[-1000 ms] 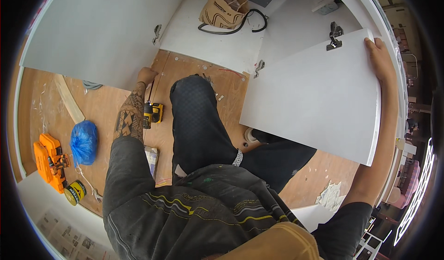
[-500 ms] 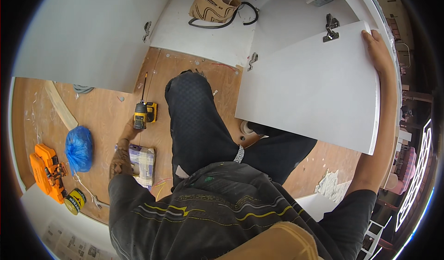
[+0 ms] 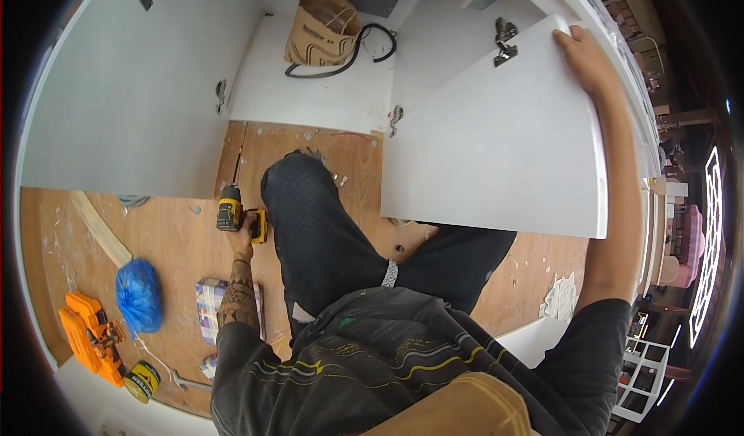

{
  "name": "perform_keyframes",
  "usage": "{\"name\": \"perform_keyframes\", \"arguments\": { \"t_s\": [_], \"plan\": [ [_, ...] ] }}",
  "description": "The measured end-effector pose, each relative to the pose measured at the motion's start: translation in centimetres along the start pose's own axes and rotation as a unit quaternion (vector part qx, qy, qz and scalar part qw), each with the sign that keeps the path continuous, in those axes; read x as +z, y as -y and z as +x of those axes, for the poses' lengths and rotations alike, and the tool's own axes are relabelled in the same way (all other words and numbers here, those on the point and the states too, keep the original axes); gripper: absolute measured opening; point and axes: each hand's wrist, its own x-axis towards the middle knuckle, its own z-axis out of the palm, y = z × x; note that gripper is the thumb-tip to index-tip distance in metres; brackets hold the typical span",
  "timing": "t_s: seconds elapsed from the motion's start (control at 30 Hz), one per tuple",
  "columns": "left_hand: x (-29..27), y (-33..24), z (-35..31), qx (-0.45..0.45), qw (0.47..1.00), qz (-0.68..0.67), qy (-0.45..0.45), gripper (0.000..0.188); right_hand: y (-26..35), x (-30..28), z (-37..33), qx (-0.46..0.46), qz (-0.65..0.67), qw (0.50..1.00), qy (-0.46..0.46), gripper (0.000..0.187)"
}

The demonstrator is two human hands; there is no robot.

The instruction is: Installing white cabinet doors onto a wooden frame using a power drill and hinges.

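Note:
In my left hand (image 3: 242, 240) is a yellow and black cordless drill (image 3: 230, 210), its long bit (image 3: 237, 165) pointing away from me over the wooden floor. The fingers wrap round its grip. At the right, my right hand (image 3: 581, 55) grips the far upper edge of a white cabinet door (image 3: 496, 141), the forearm running along the door's outer edge. Metal hinges are fixed to this door; the upper hinge (image 3: 505, 42) sits near my right hand and the lower hinge (image 3: 397, 120) near the cabinet's floor. Another white door (image 3: 139, 87) stands open on the left.
A brown paper bag (image 3: 324, 29) and a black hose (image 3: 325, 72) lie inside the cabinet. On the floor at left are a wood strip (image 3: 101, 227), a blue plastic bag (image 3: 139, 296), an orange case (image 3: 87, 335), a yellow-green can (image 3: 142, 380) and a checked bundle (image 3: 208, 312).
The view has shifted, showing more of the cabinet's inside. My left hand has moved forward with the drill, and its fingers now show round the grip. My right hand stays on the door's edge.

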Motion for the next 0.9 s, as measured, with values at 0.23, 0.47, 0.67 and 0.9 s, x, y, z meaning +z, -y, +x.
{"name": "perform_keyframes", "arguments": {
  "t_s": [0.23,0.47,0.67,0.9],
  "plan": [
    [5.8,-15.6,2.2,0.068,0.993,-0.014,0.094,0.039,-0.2,0.6,0.5,0.02,0.039,0.999,0.003,0.055],
    [15.0,-33.8,3.4,0.198,0.944,-0.042,0.262,0.032,0.8,0.6,0.0,-0.014,0.04,0.999,-0.012,0.058],
    [24.4,-41.8,2.9,0.158,0.916,-0.043,0.366,0.027,0.8,0.8,-0.7,0.013,0.034,0.999,-0.018,0.057],
    [31.0,-41.8,1.6,0.055,0.89,-0.14,0.431,0.028,1.9,-0.6,-2.5,0.032,0.041,0.999,0.017,0.052]
  ]
}}
